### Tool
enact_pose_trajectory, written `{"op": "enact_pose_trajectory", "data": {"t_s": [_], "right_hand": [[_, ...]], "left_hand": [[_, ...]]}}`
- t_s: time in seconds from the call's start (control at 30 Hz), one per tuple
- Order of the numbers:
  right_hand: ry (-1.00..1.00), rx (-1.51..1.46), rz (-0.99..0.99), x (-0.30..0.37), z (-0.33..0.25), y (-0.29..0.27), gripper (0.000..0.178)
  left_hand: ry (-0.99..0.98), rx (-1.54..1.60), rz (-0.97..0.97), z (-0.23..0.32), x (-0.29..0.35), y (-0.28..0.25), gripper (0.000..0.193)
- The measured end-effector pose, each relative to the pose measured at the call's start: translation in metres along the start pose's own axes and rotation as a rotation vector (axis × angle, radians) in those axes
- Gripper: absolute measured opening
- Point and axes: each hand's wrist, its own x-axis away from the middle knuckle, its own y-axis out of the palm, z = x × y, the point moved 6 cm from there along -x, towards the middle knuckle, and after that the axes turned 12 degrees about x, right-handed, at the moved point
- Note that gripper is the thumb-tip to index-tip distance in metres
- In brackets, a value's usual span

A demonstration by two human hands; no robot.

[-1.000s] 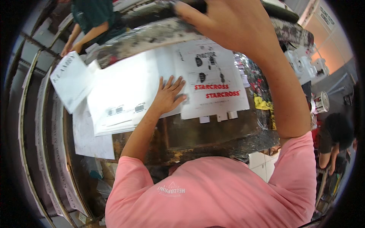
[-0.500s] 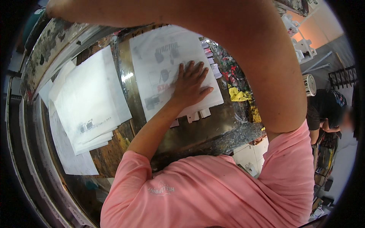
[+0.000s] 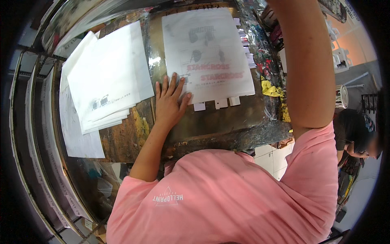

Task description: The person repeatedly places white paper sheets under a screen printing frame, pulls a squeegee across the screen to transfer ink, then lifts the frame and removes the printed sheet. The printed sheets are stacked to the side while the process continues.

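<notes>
A translucent white printed sheet (image 3: 223, 44) lies flat on the dark worn table (image 3: 191, 126) in front of me. Dark and red printing shows on it. My left hand (image 3: 170, 99) rests with spread fingers at the sheet's lower left corner, the fingertips on or beside its edge. Small pale tabs (image 3: 221, 103) stick out from under the near edge. To the left, a stack of similar white sheets (image 3: 109, 65) is fanned a little. The forearm of my right arm (image 3: 306, 61) runs up past the top edge of the view, and the hand is out of sight.
Yellow crumpled cloth (image 3: 271, 88) lies at the table's paint-stained right side. Racks with long bars (image 3: 38, 134) stand at the far left. A tin can (image 3: 341, 96) and another person (image 3: 355, 134), bent over, are on the right.
My left hand has slid left and toward me, from the sheet's middle to its lower left corner. My right arm has swung from across the top to the right. The view has shifted.
</notes>
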Motion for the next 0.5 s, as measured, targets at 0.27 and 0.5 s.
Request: {"op": "enact_pose_trajectory", "data": {"t_s": [0.27,0.5], "right_hand": [[-0.174,-0.092,0.198,0.015,0.006,0.01,0.063],[-0.21,-0.113,0.124,0.019,0.002,0.014,0.062]], "left_hand": [[0.025,0.094,0.017,0.002,0.007,-0.001,0.056],[-0.016,-0.017,0.189,0.003,0.014,-0.029,0.066]]}}
